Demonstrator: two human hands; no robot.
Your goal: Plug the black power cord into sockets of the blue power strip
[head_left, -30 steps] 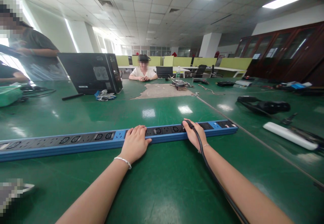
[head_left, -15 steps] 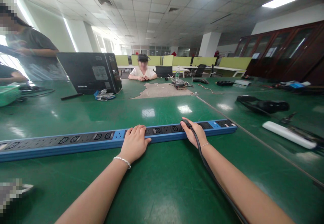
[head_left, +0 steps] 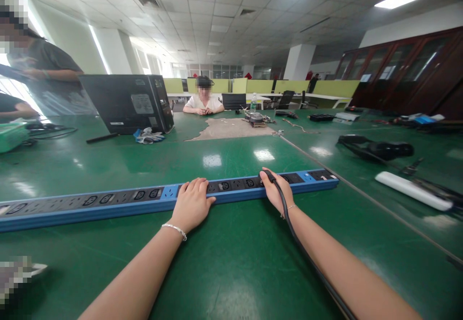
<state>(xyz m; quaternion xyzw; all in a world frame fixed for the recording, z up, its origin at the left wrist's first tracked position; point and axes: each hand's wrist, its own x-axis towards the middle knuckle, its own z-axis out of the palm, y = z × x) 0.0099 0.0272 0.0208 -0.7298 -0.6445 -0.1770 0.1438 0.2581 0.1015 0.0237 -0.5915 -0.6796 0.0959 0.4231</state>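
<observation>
A long blue power strip with black sockets lies across the green table. My left hand rests over the middle of the strip, its thumb along the front edge and its fingers bent over the top. Farther right, my right hand grips a black plug at the strip's sockets. Whether the plug's end sits inside a socket is hidden. From the plug a black cable runs down over my right wrist and forearm towards the bottom edge.
A black computer case and gloves stand beyond the strip at the left. A white bar and a black tool lie at the right. One person sits opposite; others are at the left.
My right hand has shifted very slightly with the plug still in its grip. My left hand and the strip have stayed in place.
</observation>
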